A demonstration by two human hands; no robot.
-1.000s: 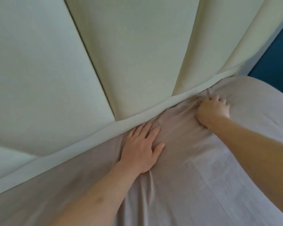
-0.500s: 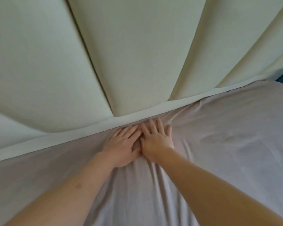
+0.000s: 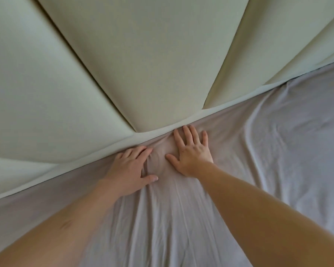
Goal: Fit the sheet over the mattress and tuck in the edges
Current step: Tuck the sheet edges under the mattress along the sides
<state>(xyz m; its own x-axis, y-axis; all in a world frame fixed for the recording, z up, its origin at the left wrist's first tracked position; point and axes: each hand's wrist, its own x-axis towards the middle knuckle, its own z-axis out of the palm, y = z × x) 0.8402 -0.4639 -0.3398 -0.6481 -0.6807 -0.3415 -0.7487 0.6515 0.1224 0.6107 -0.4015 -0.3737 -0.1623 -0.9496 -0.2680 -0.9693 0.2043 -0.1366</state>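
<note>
Headboard (image 3: 143, 64) fills the upper view, padded panels meeting the bed along a diagonal seam. Left hand (image 3: 130, 169): grip wide, fingers straight, flat on the sheet (image 3: 181, 218), fingertips at the seam. Between the hands, a raised bunch of cloth (slack gathered, not yet pushed down). Right hand (image 3: 191, 153): grip wide, fingers spread and pressing the sheet, tips touching the seam. Sheet lies over the mattress top; its edge runs into the gap at the headboard, and how far down cannot be told. Risks, as judged: the bunch may be pressed into a hard fold rather than fed into the gap; pushing from both sides may drag cloth inward and deepen the long creases at far right (image 3: 262, 132); a shallow tuck may ride back out once pressure lifts.
</note>
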